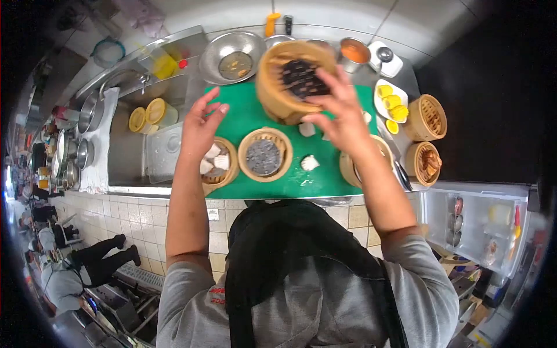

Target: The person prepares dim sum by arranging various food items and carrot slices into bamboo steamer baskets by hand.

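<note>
Bamboo steamer w/ grey bits (pixel 264 155) sits near at 8 o'clock on the green mat (pixel 296 190) (12 = away), loose white piece (pixel 310 163) by 5. R forearm (pixel 390 188) crosses over another steamer (pixel 348 169) at 4, so imo a low swing could nudge it. L hand (pixel 202 129) near 9: fingers loosely open, nothing in them. R hand (pixel 346 116) at 2: fingers spread by the rim of the tall steamer (pixel 270 93) at 12, can't tell if they touch. Main risk prob a knock tipping it, bc the L hand isn't bracing it. Looks-wise: deep, round, tan, w/ a dark patchy layer inside; blurry, so idk what. Metal colander (pixel 213 51) at 11, just beside it.
</note>
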A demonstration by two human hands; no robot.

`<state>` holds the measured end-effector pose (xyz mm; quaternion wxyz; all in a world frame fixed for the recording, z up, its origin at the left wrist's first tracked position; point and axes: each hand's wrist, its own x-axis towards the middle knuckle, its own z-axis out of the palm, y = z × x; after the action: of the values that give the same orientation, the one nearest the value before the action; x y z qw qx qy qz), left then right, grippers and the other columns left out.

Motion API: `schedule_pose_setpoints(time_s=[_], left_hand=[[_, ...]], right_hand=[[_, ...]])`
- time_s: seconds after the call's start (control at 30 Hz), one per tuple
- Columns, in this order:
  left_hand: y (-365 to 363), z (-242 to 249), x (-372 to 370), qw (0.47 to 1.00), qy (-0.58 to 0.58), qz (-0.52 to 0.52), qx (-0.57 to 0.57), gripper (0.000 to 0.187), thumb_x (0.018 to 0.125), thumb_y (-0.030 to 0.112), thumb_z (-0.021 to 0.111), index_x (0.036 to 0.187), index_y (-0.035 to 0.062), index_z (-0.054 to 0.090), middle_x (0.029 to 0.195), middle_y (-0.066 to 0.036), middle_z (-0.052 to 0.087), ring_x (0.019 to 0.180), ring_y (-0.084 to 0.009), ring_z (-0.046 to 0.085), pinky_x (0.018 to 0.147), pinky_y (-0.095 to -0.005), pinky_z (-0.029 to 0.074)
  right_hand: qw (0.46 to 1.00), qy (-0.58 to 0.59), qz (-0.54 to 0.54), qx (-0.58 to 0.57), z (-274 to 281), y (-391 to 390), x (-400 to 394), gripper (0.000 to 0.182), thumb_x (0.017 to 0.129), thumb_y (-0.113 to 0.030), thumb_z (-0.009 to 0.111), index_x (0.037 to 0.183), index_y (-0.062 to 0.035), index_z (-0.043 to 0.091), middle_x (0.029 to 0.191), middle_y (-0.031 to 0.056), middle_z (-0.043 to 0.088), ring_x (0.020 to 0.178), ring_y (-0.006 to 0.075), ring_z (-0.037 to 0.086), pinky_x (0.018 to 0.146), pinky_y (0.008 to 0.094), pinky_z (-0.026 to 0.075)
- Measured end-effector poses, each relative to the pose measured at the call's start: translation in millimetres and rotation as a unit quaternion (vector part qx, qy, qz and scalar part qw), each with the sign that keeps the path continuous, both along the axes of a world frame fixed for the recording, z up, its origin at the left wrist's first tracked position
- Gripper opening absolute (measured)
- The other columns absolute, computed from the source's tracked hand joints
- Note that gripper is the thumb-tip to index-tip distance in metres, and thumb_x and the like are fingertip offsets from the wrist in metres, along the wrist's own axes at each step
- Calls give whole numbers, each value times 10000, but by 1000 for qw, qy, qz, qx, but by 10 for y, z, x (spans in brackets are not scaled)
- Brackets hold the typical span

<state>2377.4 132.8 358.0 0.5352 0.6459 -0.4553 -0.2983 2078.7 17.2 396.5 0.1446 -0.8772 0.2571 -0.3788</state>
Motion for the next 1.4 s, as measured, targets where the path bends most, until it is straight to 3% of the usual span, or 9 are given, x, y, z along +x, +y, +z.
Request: schedule_pose_setpoints(time_s=[0.23, 0.3, 0.47, 0.63, 0.77, 0.87, 1.0, 1.07, 1.4], left_hand=[[218, -244, 700, 993, 77, -7, 94, 531, 952, 374, 606, 1358, 41, 529, 1153, -29, 636, 1034, -141, 588, 895, -300, 455], [222, -365, 856, 989, 95, -2, 112, 532, 946, 377, 616, 1352, 41, 536, 1130, -25, 642, 1021, -141, 588, 887, -293, 452], [149, -486, 1087, 975, 74, -81, 193, 475, 924, 357, 651, 1271, 39, 587, 1049, 2, 660, 914, -98, 576, 795, -251, 439], [92, -776, 1117, 972, 135, -110, 156, 446, 904, 290, 683, 1259, 37, 586, 1066, -2, 667, 898, -85, 571, 770, -245, 432], [118, -928, 1147, 974, 117, -101, 166, 464, 901, 253, 680, 1291, 30, 562, 1146, -38, 659, 937, -104, 584, 794, -258, 444], [292, -826, 1209, 979, 116, -24, 169, 507, 887, 209, 689, 1297, -48, 539, 1185, -113, 647, 1018, -161, 615, 884, -270, 474], [794, -687, 1304, 977, 150, 62, 139, 529, 891, 246, 686, 1324, -15, 531, 1209, -105, 642, 965, -147, 628, 820, -260, 484], [1065, -636, 1228, 971, 168, 97, 141, 511, 904, 242, 674, 1327, -7, 530, 1215, -103, 641, 952, -145, 632, 806, -260, 488], [1758, -654, 789, 948, 212, 203, 122, 431, 952, 217, 631, 1317, 8, 534, 1194, -110, 651, 917, -130, 649, 790, -234, 499]], right_hand=[[986, 90, 93, 110, -517, 201, 1467, 347, 707, -250, 820, 1001, -98, 718, 1346, 131, 561, 1393, 443, 308, 1123, 507, 334], [980, 121, 111, 111, -630, 187, 1644, 308, 721, -248, 796, 977, -94, 722, 1221, 162, 623, 1314, 351, 434, 1188, 504, 209], [972, 168, 86, 140, -799, 252, 1816, 320, 717, -228, 800, 1002, -106, 723, 1263, 154, 602, 1351, 395, 374, 1177, 492, 250], [963, 248, 60, 90, -927, 242, 1822, 344, 726, -150, 796, 1061, -122, 722, 1396, 144, 509, 1407, 421, 290, 1151, 473, 310], [972, 184, 61, 133, -794, 134, 1494, 355, 753, -154, 788, 1098, -126, 711, 1396, 154, 512, 1402, 374, 332, 1126, 446, 346], [989, 77, -47, 115, -506, -56, 833, 275, 822, -102, 723, 1097, -105, 702, 1203, 134, 652, 1063, 301, 633, 885, 378, 526], [917, 263, -233, 189, -322, -103, -217, 251, 822, -73, 696, 1073, -58, 696, 1039, 165, 691, 858, 299, 683, 773, 369, 529], [865, 350, -258, 251, -397, -84, -473, 291, 799, -118, 722, 1083, -62, 692, 1061, 154, 689, 924, 303, 673, 814, 398, 521], [866, 472, -121, 111, -853, -53, -336, 602, 713, -211, 797, 1269, -152, 576, 1036, 102, 686, 1051, 300, 601, 904, 437, 462]])
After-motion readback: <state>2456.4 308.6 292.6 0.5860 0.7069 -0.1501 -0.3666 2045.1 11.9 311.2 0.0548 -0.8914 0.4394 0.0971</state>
